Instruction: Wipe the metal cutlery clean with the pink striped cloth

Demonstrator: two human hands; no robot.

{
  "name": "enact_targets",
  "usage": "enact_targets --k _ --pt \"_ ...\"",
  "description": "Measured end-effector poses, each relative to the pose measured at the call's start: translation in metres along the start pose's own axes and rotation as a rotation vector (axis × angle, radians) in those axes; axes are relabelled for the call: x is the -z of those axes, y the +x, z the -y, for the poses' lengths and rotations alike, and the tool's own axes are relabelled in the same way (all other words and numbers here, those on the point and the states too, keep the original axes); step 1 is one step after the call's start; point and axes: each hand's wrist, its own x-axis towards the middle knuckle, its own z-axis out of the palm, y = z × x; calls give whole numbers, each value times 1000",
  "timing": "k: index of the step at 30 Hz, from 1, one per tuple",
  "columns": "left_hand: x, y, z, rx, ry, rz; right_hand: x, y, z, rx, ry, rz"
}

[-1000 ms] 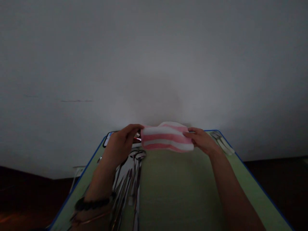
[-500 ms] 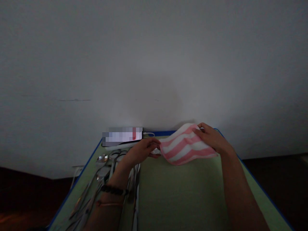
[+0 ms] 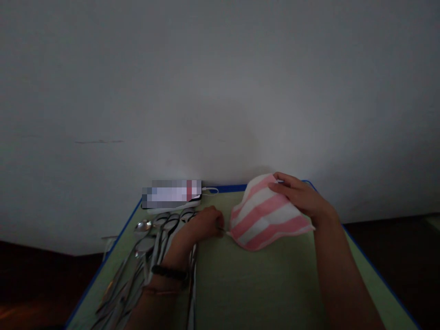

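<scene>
A pink-and-white striped cloth (image 3: 263,215) hangs above the table from my right hand (image 3: 302,197), which has its thumb and fingers closed on the upper right part. My left hand (image 3: 208,222) is closed to the left of the cloth. From its fingers a thin metal utensil (image 3: 224,230) points toward the cloth's lower left edge. The far end of this utensil is hidden by the cloth, so its kind cannot be made out. Several metal spoons (image 3: 143,225) and other long-handled cutlery lie under and beside my left forearm.
A phone (image 3: 172,195) with a lit, blurred screen leans at the back left on a white stand, with a white cable (image 3: 210,189) beside it. The green table (image 3: 254,288) has a blue edge and stands against a grey wall (image 3: 220,91).
My left hand has moved down and slightly away from the cloth, its fingers now curled round the thin utensil. The cloth's left part hangs lower, while my right hand keeps its hold.
</scene>
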Motion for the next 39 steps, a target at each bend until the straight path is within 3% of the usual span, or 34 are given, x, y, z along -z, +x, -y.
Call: enact_targets --k 6,11,13,16,19,22,26,30,34,35,39 --pt "21 -22 -20 -111 -21 -23 -8 0 3 10 222 102" --pt "40 -36 -43 -305 -342 -210 -26 0 5 32 260 276" --pt "44 -37 -49 -284 -426 -207 -31 1 6 23 237 316" --pt "48 -37 -52 -222 -576 -216 -32 6 5 22 289 230" --pt "52 -39 -51 -134 -751 -382 -27 11 1 5 356 227" --pt "57 -44 -51 -57 -912 -495 -21 14 -4 33 232 370" --pt "63 -51 -54 -136 -1056 -538 -22 15 -4 157 -179 486" --pt "64 -57 -63 -236 -1123 -530 -37 16 -3 246 -380 353" --pt "64 -59 -68 -256 -1146 -533 -51 19 -6 259 -183 470" --pt "64 -58 -68 -260 -1153 -534 -53 21 -8 263 -117 448" --pt "67 -57 -61 -246 -1117 -520 -55 30 -12 302 224 49"
